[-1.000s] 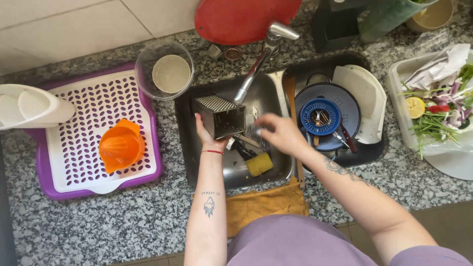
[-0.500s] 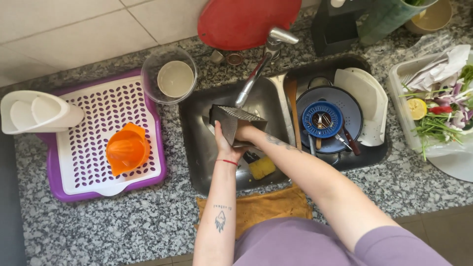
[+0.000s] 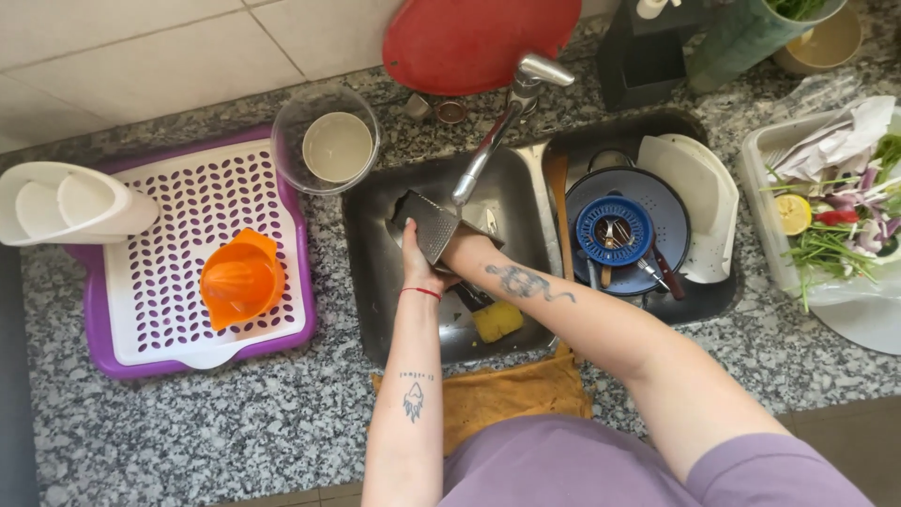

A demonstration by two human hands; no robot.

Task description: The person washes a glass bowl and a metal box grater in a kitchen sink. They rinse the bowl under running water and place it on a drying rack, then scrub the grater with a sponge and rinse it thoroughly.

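Observation:
Over the steel sink [image 3: 375, 282], my left hand [image 3: 418, 268] grips a metal box grater [image 3: 427, 223] from below and holds it tilted under the faucet [image 3: 488, 150]. My right hand [image 3: 466, 252] presses against the grater's right side. Its fingers are hidden behind the grater, so its grip cannot be made out. A yellow sponge [image 3: 497, 321] lies in the sink basin just below my right forearm.
A purple drying rack [image 3: 202, 216] on the left holds an orange juicer [image 3: 239, 280] and a white cutlery holder [image 3: 66, 202]. The right basin holds a blue colander [image 3: 612, 230] and a white plate [image 3: 699, 202]. A tray of vegetable scraps [image 3: 826, 197] sits far right, an orange cloth [image 3: 507, 394] at the counter's front edge.
My right hand has moved left from the sink's right side to the grater. My left hand has raised and tilted the grater up under the faucet.

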